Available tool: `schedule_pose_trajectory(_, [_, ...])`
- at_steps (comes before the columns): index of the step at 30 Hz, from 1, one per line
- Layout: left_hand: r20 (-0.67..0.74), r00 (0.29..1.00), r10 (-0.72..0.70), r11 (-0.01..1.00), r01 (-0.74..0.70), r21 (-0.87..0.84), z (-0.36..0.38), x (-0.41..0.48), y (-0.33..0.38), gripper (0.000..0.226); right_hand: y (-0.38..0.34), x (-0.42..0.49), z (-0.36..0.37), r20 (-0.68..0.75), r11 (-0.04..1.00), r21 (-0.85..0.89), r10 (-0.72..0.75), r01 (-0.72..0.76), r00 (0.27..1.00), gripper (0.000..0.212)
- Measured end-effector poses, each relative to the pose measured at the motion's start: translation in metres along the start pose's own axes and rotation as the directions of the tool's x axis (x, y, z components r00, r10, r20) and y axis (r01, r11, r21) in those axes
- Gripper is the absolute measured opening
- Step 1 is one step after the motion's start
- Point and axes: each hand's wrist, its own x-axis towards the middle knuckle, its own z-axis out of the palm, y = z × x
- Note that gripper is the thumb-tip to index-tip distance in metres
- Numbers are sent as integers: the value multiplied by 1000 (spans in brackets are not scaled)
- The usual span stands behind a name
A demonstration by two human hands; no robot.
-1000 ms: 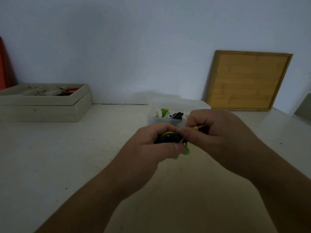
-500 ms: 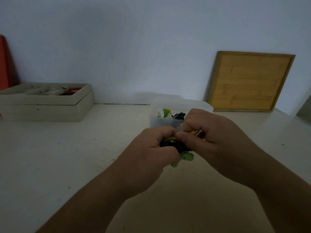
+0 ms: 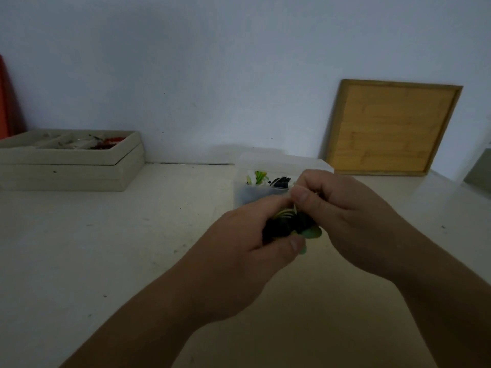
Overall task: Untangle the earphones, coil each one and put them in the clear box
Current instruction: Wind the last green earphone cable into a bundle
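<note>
My left hand [image 3: 247, 243] grips a dark bundle of earphone cable [image 3: 287, 225] with yellow-green strands and green ear tips [image 3: 313, 233] sticking out below. My right hand [image 3: 345, 211] pinches the yellow-green cable at the top of the bundle, thumb against fingers. Both hands hover above the table, just in front of the clear box [image 3: 247, 192]. Inside the box lie a green-and-white coiled earphone [image 3: 257, 177] and a black one [image 3: 280, 181]. Much of the bundle is hidden by my fingers.
A beige tray box [image 3: 74, 166] with small red and metal items stands at the back left. A wooden framed board [image 3: 390, 128] leans on the wall at the back right. A grey object [image 3: 481, 171] shows at the right edge.
My right hand's thumb has lifted to the top of the bundle while my left hand turned the bundle slightly. Both hands stay in front of the clear box.
</note>
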Motion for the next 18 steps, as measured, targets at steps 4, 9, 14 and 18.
schedule_pose_trajectory(4, [-3, 1000, -25, 999, 25, -33, -4, 0, -3, 33, 0, -3, -4, 30, 999, 42, -9, 8, 1000, 35])
schedule_pose_trajectory(9, [18, 1000, -9, 995, 7, 99, -3, 0, -3, 24, -2, 0, -4, 19, 988, -151, -35, 38, 999, 20])
schedule_pose_trajectory(14, [-20, 1000, -17, 992, 20, 124, 4, 1, -6, 11, -8, 1, 6, -118, 984, -176, -21, 0, 993, 18])
schedule_pose_trajectory(18, [-208, 977, -48, 963, 101, 251, 24, 3, -11, 24, -11, -1, 22, -195, 942, -330, -125, 55, 973, 20])
